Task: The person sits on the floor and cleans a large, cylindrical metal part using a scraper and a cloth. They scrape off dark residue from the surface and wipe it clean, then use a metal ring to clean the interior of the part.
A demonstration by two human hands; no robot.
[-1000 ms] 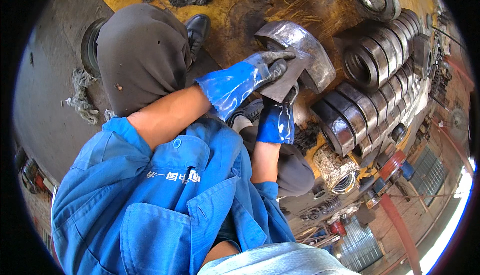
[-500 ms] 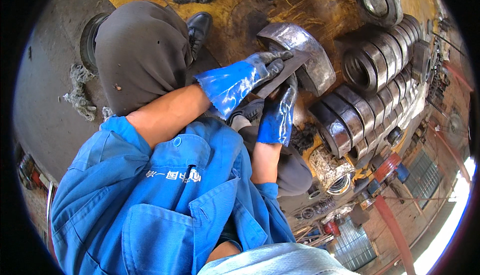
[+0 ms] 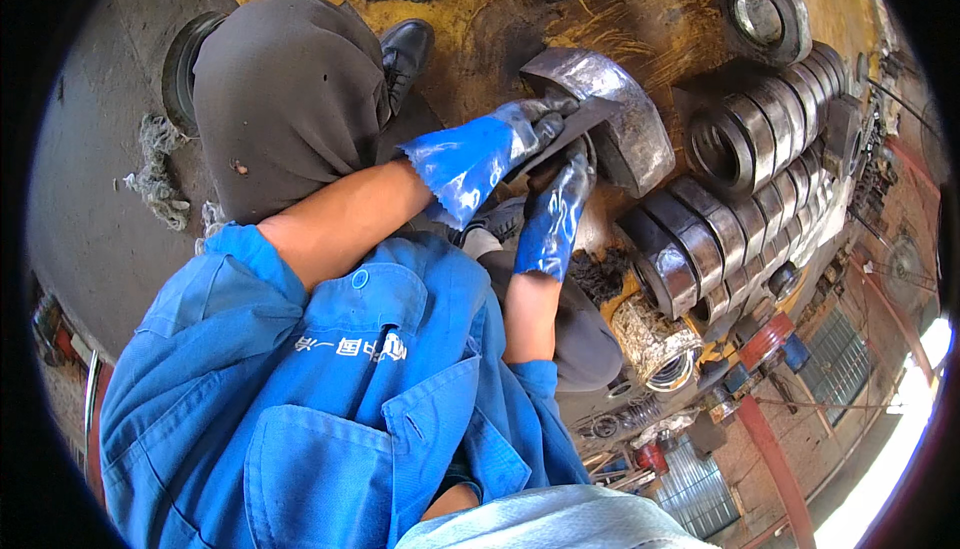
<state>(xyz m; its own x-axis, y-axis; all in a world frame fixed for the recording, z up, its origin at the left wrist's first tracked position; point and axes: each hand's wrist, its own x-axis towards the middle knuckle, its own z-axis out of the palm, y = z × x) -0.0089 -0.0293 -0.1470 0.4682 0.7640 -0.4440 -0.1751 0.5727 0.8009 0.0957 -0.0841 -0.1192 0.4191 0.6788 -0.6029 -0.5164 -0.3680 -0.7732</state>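
Fingers of the left hand (image 3: 515,136) and right hand (image 3: 566,191) grasp the plate (image 3: 588,121); its long axis slants up-right, its far end overlapping the block (image 3: 638,141) in view.

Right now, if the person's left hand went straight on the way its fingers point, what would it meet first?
Most likely the thick, curved metal block, which lies just past the fingertips of the gloved left hand; depth, and any contact already made, are unclear here.
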